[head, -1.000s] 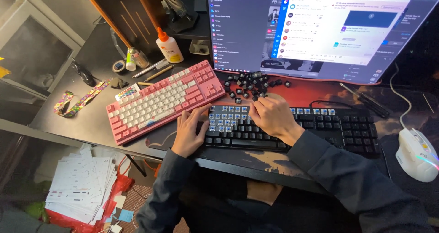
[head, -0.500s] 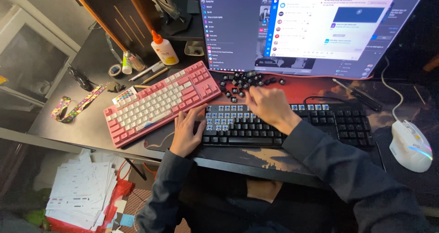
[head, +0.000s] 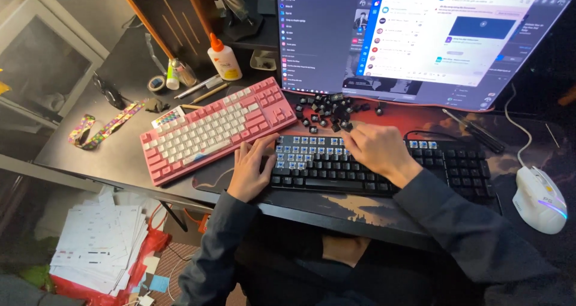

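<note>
Here, both hands rest on the black keyboard (head: 384, 168) atop a cluttered dark desk (head: 90, 156).

A single head-worn camera looks steeply down and forward from above the seated person, taking in the dark desk (head: 90, 120) from a moderate distance. The black keyboard with exposed blue switches (head: 384, 168) sits near centre frame, the wide lit monitor (head: 420, 42) fills the upper edge, and the person's lap lies at the bottom.
</note>
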